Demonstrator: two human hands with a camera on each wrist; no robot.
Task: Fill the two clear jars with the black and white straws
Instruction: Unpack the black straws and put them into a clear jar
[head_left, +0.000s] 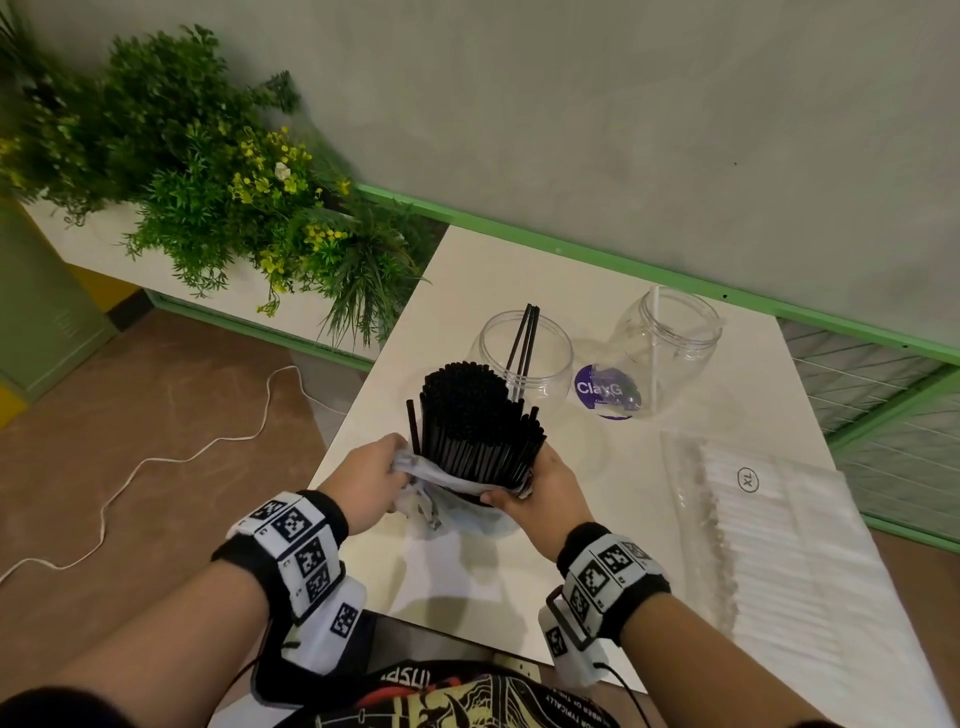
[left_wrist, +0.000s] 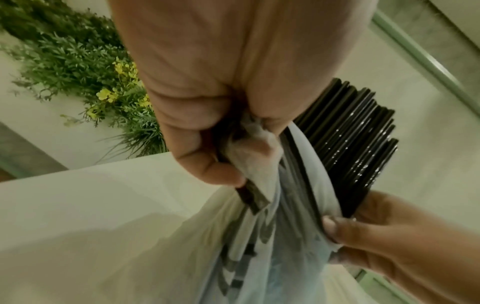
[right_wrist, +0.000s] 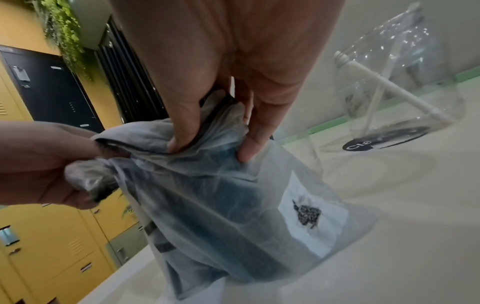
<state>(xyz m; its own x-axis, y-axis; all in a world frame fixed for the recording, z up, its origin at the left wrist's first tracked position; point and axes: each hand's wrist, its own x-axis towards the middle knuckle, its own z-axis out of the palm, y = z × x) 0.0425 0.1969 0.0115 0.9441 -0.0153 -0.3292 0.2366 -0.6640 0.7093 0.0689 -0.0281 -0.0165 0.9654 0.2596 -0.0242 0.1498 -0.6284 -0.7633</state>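
Black straws (head_left: 475, 421) stand upright in a bundle, long axis vertical, lower ends inside a thin plastic bag (head_left: 447, 480) near the worktop's (head_left: 467, 571) front edge. Left hand (head_left: 366, 480) fingers pinch the bag's bunched rim on the left. Right hand (head_left: 537, 491) fingers curl round bag and bundle on the right. Left jar (head_left: 524, 353), holding a few black straws, sits just behind the bundle, toward the back edge; right jar (head_left: 667, 343) is further right. Right hand is nearer both jars.

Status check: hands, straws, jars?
Both hands, left and right, grip bag of black straws. Jars nearly empty. Nothing blocking.
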